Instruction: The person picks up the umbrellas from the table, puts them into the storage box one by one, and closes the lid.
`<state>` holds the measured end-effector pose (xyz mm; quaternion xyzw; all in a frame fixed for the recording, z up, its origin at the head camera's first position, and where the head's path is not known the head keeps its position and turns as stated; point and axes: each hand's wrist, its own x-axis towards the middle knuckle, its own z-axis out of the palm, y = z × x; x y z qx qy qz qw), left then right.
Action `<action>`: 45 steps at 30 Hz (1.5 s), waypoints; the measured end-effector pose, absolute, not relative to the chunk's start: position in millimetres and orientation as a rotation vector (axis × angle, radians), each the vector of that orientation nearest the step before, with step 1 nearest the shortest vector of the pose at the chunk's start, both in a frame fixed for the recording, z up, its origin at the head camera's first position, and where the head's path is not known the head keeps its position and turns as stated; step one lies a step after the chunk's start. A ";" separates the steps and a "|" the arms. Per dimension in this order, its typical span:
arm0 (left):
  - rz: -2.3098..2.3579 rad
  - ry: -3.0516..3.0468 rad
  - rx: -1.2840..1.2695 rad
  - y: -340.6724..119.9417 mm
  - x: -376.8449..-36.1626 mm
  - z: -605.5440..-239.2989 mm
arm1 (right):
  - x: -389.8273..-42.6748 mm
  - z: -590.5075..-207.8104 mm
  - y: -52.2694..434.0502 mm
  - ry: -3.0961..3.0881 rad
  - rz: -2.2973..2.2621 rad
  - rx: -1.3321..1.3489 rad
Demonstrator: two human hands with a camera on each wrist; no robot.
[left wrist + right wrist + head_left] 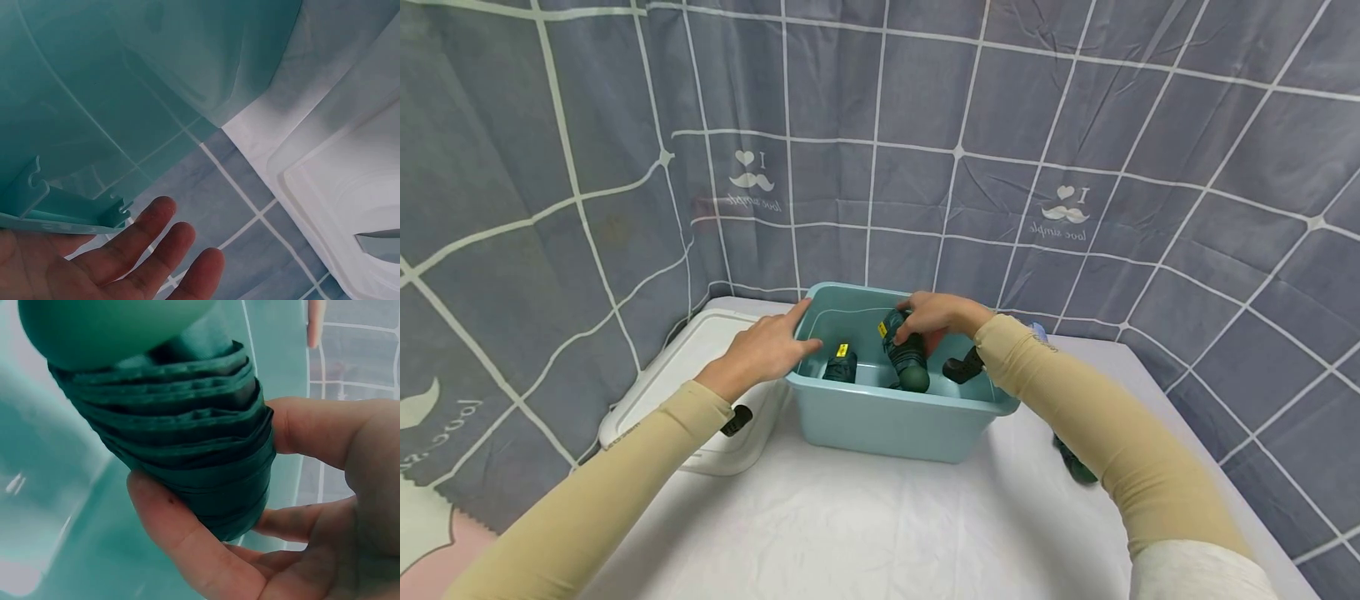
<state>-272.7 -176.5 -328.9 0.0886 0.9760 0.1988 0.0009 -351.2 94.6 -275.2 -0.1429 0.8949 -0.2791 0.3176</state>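
My right hand (pixel 936 315) grips a dark green folded umbrella (pixel 908 354) inside the light blue plastic bin (pixel 887 421). In the right wrist view, thumb and fingers wrap the umbrella's pleated fabric (pixel 181 444), and its smooth rounded green end (pixel 112 331) is close to the camera. A second dark folded bundle (pixel 840 368) with a yellow label lies at the left in the bin. My left hand (pixel 767 346) rests at the bin's left rim, thumb over the inside. In the left wrist view, its extended fingers (pixel 150 234) are outside, below the rim.
A white lid (pixel 715 333) lies on the white-covered table (pixel 880 517), left of the bin. Another dark green item (pixel 1075 462) is on the right, partly hidden by my right sleeve. A grey curtain (pixel 917 100) with white grid lines hangs behind and along both sides.
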 end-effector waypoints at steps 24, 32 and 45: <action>0.608 3.061 0.262 -175.8 -273.8 -330.1 | -364.5 -299.8 54.2 2.218 -0.531 -0.343; 0.615 3.067 0.262 -176.0 -273.1 -329.7 | -370.1 -313.2 43.0 2.207 -0.437 -0.349; 0.619 3.069 0.275 -176.0 -267.8 -327.3 | -367.7 -321.4 29.3 2.178 -0.393 -0.385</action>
